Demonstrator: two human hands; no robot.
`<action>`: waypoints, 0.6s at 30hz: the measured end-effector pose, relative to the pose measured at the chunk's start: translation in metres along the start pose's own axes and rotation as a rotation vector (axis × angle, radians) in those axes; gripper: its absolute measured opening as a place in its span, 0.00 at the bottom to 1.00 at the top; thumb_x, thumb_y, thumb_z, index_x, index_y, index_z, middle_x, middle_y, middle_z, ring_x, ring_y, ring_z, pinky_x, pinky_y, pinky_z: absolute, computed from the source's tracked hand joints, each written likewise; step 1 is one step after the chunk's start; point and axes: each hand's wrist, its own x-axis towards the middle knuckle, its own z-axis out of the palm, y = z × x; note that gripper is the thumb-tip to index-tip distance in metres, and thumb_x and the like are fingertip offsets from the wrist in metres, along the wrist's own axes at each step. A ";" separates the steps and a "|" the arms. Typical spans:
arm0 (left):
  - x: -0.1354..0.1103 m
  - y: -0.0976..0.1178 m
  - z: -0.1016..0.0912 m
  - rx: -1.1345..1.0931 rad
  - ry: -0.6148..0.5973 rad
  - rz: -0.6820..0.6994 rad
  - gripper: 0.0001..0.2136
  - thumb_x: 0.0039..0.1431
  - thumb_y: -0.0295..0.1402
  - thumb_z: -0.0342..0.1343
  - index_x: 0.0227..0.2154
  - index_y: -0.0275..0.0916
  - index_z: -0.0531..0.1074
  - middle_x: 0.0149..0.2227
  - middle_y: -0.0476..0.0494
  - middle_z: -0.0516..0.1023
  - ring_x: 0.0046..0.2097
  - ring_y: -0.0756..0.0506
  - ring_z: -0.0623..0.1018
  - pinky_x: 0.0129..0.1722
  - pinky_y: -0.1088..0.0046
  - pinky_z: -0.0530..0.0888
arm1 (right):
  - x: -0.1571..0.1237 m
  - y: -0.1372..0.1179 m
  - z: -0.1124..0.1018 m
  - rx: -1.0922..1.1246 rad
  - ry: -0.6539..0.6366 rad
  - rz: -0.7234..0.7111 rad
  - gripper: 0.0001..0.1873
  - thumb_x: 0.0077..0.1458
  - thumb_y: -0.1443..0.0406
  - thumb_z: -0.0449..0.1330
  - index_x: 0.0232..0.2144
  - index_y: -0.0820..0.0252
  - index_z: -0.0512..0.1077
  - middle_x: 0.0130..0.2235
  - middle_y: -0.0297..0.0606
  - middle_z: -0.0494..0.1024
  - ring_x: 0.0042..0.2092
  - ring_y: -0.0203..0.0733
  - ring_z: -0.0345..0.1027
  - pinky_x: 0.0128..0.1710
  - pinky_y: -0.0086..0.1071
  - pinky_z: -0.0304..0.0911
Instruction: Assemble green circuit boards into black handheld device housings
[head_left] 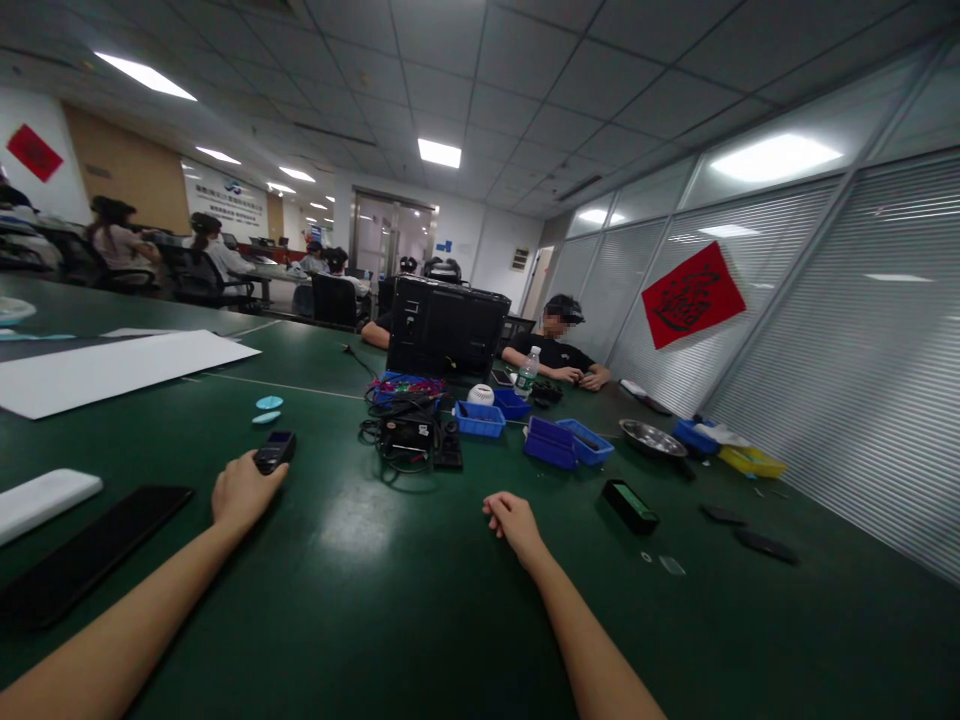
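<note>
My left hand [241, 490] rests on the dark green table [390, 600], fingers wrapped round a small black device [274, 450] with a little screen. My right hand [511, 520] lies on the table about a forearm's length to the right, fingers curled loosely inward, with nothing visible in it. A small black box with a green label [630, 505] lies to the right of that hand. Straight ahead of both hands sits a black unit with tangled cables [409, 438].
Blue bins [480, 418] [566, 442], a metal dish [651, 438], a yellow tray [752, 461] and a black computer case [446, 327] stand further back. A black phone [90, 550] and white sheets [105, 370] lie left. A person [559, 350] sits across; others sit far left.
</note>
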 end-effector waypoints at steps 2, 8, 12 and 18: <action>-0.002 0.001 -0.001 0.009 -0.039 0.039 0.28 0.49 0.47 0.45 0.48 0.31 0.64 0.43 0.32 0.72 0.42 0.36 0.72 0.35 0.65 0.69 | 0.000 0.000 0.000 0.000 0.000 -0.002 0.12 0.48 0.61 0.51 0.28 0.65 0.69 0.27 0.36 0.73 0.21 0.29 0.61 0.16 0.22 0.54; -0.020 0.008 -0.002 0.032 -0.015 0.166 0.26 0.49 0.46 0.44 0.45 0.31 0.66 0.40 0.33 0.73 0.40 0.38 0.73 0.34 0.67 0.68 | -0.001 -0.004 0.001 0.001 -0.004 0.000 0.12 0.47 0.62 0.51 0.27 0.65 0.69 0.26 0.36 0.73 0.20 0.29 0.60 0.15 0.22 0.53; -0.034 0.016 0.004 0.056 -0.043 0.251 0.25 0.49 0.45 0.44 0.45 0.31 0.66 0.41 0.34 0.72 0.42 0.39 0.73 0.36 0.68 0.68 | -0.001 -0.003 0.001 -0.036 0.000 0.002 0.11 0.47 0.62 0.51 0.26 0.64 0.69 0.26 0.35 0.73 0.20 0.29 0.60 0.16 0.22 0.53; -0.061 0.033 0.018 0.067 -0.060 0.461 0.25 0.51 0.45 0.44 0.46 0.31 0.64 0.41 0.35 0.72 0.42 0.40 0.72 0.41 0.69 0.66 | 0.001 -0.001 0.003 -0.059 -0.012 -0.014 0.12 0.47 0.61 0.51 0.27 0.64 0.70 0.27 0.36 0.73 0.21 0.30 0.61 0.16 0.23 0.54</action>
